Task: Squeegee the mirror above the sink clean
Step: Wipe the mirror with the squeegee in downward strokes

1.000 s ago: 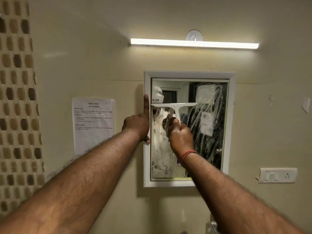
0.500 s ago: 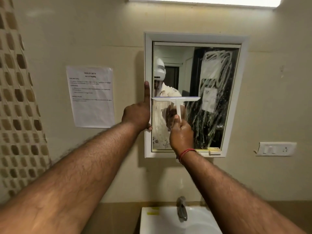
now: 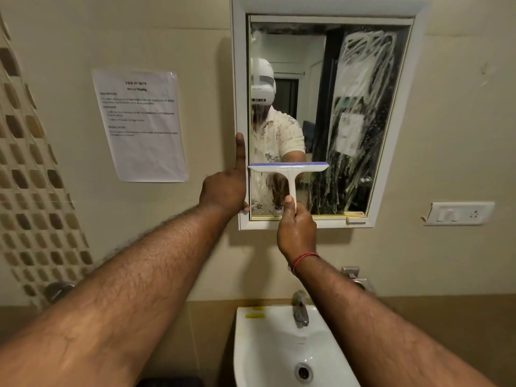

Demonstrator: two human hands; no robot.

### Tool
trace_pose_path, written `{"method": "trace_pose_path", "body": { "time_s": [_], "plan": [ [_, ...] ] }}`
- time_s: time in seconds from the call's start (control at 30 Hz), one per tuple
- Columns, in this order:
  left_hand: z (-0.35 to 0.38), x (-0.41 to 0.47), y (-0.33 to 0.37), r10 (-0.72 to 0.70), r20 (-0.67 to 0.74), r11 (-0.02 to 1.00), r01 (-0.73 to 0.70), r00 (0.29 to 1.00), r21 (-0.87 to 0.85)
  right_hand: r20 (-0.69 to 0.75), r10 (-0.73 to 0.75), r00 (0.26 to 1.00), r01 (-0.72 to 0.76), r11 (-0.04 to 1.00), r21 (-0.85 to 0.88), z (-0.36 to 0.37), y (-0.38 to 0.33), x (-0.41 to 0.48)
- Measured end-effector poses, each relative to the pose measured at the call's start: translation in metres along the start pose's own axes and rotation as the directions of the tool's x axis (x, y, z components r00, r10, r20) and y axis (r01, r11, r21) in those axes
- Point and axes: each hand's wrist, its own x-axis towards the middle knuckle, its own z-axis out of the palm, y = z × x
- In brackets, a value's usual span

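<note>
A white-framed mirror (image 3: 363, 79) hangs on the wall above a white sink (image 3: 268, 344). Its left strip is wiped and reflects a person; its right half is smeared with white foam streaks. My right hand (image 3: 296, 227) grips the handle of a white squeegee (image 3: 289, 170), whose blade lies flat on the lower left glass. My left hand (image 3: 226, 185) presses the mirror's left frame edge, index finger pointing up along it and thumb under the edge.
A printed paper sheet (image 3: 142, 124) is taped to the wall left of the mirror. A switch plate (image 3: 458, 213) sits on the right. A metal tap (image 3: 300, 308) stands at the sink's back. Brown mosaic tiles (image 3: 28, 191) run along the far left.
The squeegee has slid down the left side of the mirror, leaving clear glass above it. The view has tilted down, bringing the sink into sight. My left hand stays on the frame.
</note>
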Motion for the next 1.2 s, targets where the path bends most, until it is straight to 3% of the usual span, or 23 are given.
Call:
{"method": "trace_pose_path", "body": {
  "time_s": [0.4,0.83,1.0,1.2],
  "plan": [
    [0.040,-0.019,-0.007,0.006,0.020,0.999,-0.007,1.000,0.040,0.002,-0.001,1.000,0.001,1.000,-0.016,0.005,0.049,-0.023],
    [0.066,-0.032,-0.013,0.021,0.041,0.997,-0.024,0.999,0.071,0.014,0.093,0.996,-0.092,0.993,-0.075,0.007,0.073,-0.044],
    [0.086,-0.043,-0.020,0.010,0.122,1.000,-0.008,0.992,-0.017,0.024,0.121,0.992,-0.118,0.989,-0.088,0.005,0.082,-0.053],
    [0.101,-0.049,-0.022,0.038,0.121,0.999,-0.035,0.992,-0.026,0.031,0.136,0.990,-0.131,0.983,-0.131,0.002,0.083,-0.053]
  ]
}}
